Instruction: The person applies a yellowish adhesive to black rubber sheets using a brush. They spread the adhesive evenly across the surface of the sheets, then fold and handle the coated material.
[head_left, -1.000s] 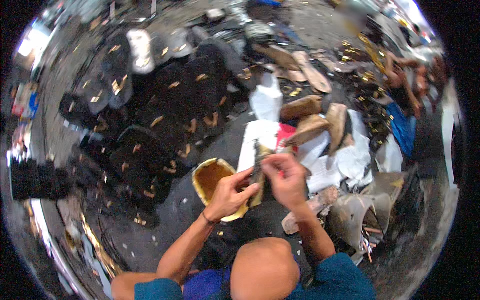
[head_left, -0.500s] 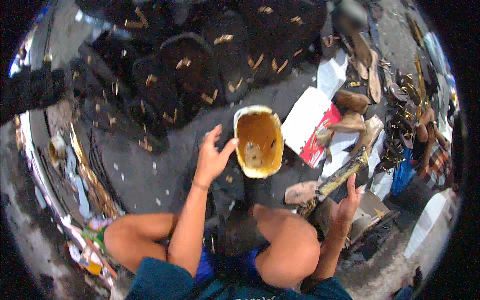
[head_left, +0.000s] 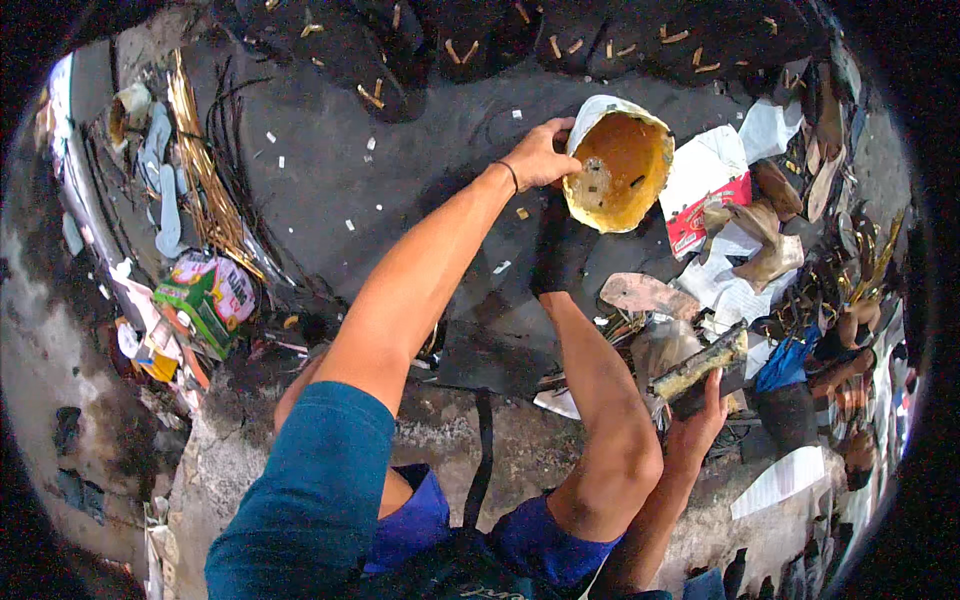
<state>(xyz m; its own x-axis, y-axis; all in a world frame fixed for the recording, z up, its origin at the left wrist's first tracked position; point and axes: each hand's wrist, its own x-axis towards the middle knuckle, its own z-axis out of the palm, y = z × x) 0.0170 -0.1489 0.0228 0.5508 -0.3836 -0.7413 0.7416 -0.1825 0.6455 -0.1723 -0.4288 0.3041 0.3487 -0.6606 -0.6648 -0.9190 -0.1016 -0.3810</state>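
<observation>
My left hand (head_left: 543,155), at the end of an outstretched arm, pinches the left rim of a cut-off container (head_left: 632,150). The container is off-white outside, with yellow-brown crusted residue lining its inside, and its mouth tilts toward me. At the lower right, my right hand (head_left: 697,425) holds a dark piece with a long, yellow-crusted edge or stick (head_left: 702,368); its exact kind I cannot make out. Most of the right hand's fingers are hidden behind it.
Right of the container lie a white and red carton sheet (head_left: 708,190), wooden shoe lasts (head_left: 765,250) and a pinkish sole-shaped piece (head_left: 648,294). At left are a green box (head_left: 205,305) and thin brown strips (head_left: 200,180). Dark pieces bearing small tan strips line the far side.
My left hand has gone from open beside the container to gripping its rim. The view has shifted, and my left arm reaches farther out. My right hand still holds the yellow-crusted piece.
</observation>
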